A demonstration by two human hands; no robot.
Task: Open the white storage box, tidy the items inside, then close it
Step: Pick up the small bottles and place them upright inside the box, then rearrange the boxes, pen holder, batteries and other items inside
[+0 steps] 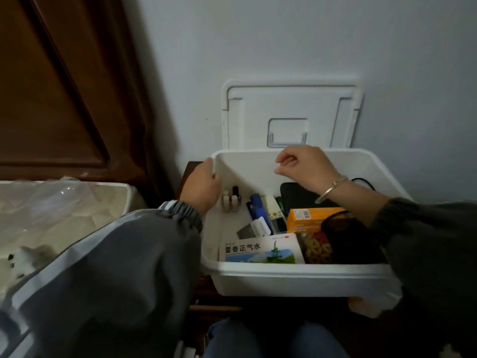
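Here the left hand [204, 184] grips the white storage box [296, 277] rim, right hand [304, 166] hovering loosely curled, empty.

A brown wooden door [51, 81] fills the upper left, beside a pale grey wall [284, 37]. Lower left stands a cream bin [121, 200] lined with a clear plastic bag [59, 200]; crumpled white and grey scraps [31, 257] lie inside it. A dark wooden stand [222, 303] shows at the bottom centre, and below it blue jeans [258, 342] cover the person's knees.
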